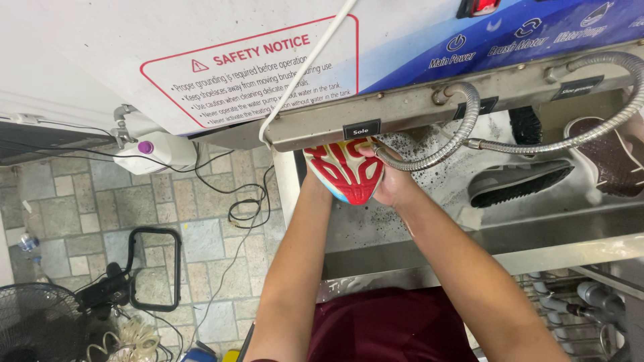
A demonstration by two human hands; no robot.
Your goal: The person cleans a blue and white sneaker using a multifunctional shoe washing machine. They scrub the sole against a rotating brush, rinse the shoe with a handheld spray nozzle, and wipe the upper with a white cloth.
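A steel wash basin is lying under the machine's panel. A red and white sneaker is sitting sole-up above its left end, between both hands: the left hand is cupping its left edge, the right hand is gripping its right side.

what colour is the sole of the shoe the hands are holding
The sole is red with white curved lines, seen in the head view.
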